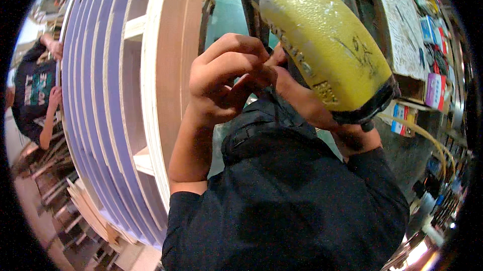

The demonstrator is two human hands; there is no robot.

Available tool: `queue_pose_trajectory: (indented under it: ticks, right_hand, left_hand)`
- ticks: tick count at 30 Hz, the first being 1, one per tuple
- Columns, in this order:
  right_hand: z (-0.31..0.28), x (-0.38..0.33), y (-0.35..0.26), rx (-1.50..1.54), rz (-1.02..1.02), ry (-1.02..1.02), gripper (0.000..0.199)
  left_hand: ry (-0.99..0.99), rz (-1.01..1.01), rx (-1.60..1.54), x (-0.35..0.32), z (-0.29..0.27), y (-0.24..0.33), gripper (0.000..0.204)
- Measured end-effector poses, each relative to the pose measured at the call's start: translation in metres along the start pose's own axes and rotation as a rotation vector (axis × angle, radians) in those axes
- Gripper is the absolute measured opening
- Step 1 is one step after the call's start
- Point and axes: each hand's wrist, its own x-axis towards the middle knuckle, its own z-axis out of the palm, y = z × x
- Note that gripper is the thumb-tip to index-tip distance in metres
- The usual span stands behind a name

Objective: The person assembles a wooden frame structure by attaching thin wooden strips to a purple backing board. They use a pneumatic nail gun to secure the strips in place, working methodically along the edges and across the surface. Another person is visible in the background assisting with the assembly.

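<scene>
Head view shows a yellow nail gun (327, 44) held up close at centre right. Right hand (352, 137) wraps closed around its grip beneath the body. Left hand (226, 77) curls its fingers (236, 59) at the gun's nose, pinching something too small to tell. Stacked plywood panels (126, 95) stand left; a cluttered worktop (407, 34) lies right.

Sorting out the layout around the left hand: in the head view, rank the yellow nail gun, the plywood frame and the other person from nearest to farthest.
1. Yellow nail gun, just right of the left hand.
2. Plywood frame, to its left.
3. Other person, far left edge.
</scene>
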Motion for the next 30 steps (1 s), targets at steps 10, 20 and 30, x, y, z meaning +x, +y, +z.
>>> queue_pose_trajectory:
  ticks: [10, 20, 30]
  right_hand:
    - [-0.015, -0.04, 0.002, 0.025, 0.064, 0.269, 0.01]
    - [-0.027, -0.059, -0.022, 0.387, 0.213, 0.354, 0.012]
    - [-0.024, -0.064, -0.037, 0.414, 0.193, 0.314, 0.029]
  left_hand:
    - [-0.184, -0.017, -0.133, 0.016, 0.044, -0.012, 0.018]
    - [-0.081, 0.214, -0.035, 0.014, 0.077, -0.003, 0.017]
    - [-0.077, 0.077, -0.221, 0.005, 0.072, 0.017, 0.023]
